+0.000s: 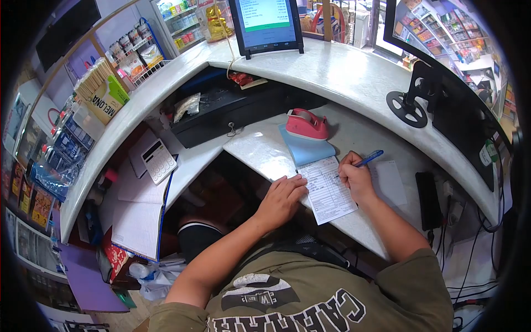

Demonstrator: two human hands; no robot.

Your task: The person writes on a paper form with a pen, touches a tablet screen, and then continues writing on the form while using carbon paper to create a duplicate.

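Observation:
A blue pen (pixel 369 158) is gripped in my right hand (pixel 355 176), which rests on the right side of a printed receipt form (pixel 331 202). My left hand (pixel 281 200) lies flat at the form's left edge, fingers stretched out and touching the paper. The form belongs to a pad whose blue cover (pixel 307 147) is folded back beyond it. On the far end of that cover sits a red tape dispenser (pixel 307 125). To the right of my writing hand lies a white sheet of paper (pixel 389 180).
An open ledger (pixel 138 218) with a white calculator (pixel 159 161) lies left. A black cash drawer (pixel 243 108) is under the raised counter (pixel 343 63). A tablet (pixel 269 27) and monitor (pixel 459 110) stand above. A black power strip (pixel 428 200) and cables are at right.

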